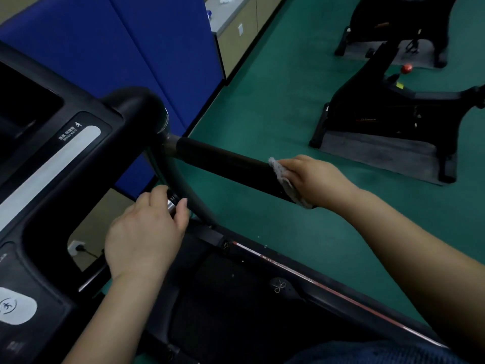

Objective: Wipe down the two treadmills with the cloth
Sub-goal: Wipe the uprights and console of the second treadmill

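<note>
I stand on a black treadmill whose console [52,158] fills the left of the view. Its padded right handrail [225,164] runs out toward the right. My right hand [315,179] is closed around the rail's near end, pressing a small grey cloth [284,181] against it. My left hand [147,232] is wrapped around the inner grip bar with a silver sensor [172,203] just below the console. The treadmill's side rail with a red stripe [315,282] and dark belt [231,298] lie below my arms.
Green floor [275,101] spreads to the right. Two black exercise bikes [388,122] on grey mats stand at the upper right. A blue partition [147,48] rises behind the console, with beige cabinets [236,30] beyond. A wall socket with a plug [77,246] shows under the console.
</note>
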The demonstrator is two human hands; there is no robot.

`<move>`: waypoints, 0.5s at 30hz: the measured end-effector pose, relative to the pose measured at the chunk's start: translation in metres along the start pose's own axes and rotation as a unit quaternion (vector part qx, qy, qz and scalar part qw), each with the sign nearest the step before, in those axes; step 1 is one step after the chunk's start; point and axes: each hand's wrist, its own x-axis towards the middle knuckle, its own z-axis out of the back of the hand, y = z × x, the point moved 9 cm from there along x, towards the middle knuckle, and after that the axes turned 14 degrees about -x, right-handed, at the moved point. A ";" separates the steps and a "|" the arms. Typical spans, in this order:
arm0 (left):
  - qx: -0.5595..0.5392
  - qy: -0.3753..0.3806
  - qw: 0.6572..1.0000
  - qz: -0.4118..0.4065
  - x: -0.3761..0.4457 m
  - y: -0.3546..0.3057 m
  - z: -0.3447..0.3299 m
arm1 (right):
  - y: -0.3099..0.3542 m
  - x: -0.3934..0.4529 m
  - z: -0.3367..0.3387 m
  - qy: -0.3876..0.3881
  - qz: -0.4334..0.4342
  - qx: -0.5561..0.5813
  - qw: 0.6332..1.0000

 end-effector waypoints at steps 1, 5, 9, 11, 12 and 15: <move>-0.002 -0.001 1.000 0.001 0.000 0.000 0.000 | 0.002 0.011 -0.003 0.036 -0.001 0.028 0.999; 0.015 -0.009 1.000 0.008 -0.002 0.001 0.002 | 0.010 0.036 -0.014 0.133 0.020 0.140 0.981; 0.024 -0.007 0.999 0.026 -0.002 0.004 0.002 | -0.009 0.017 -0.012 0.144 0.023 0.149 0.978; 0.009 0.000 0.999 0.044 -0.002 0.004 0.002 | -0.023 0.007 -0.012 0.142 0.014 0.148 0.979; 0.008 0.003 0.999 0.051 -0.002 0.003 0.002 | -0.024 0.007 -0.013 0.147 0.014 0.145 0.978; 0.015 0.007 0.998 0.062 0.000 0.000 0.003 | -0.004 0.028 -0.014 0.141 0.038 0.132 0.980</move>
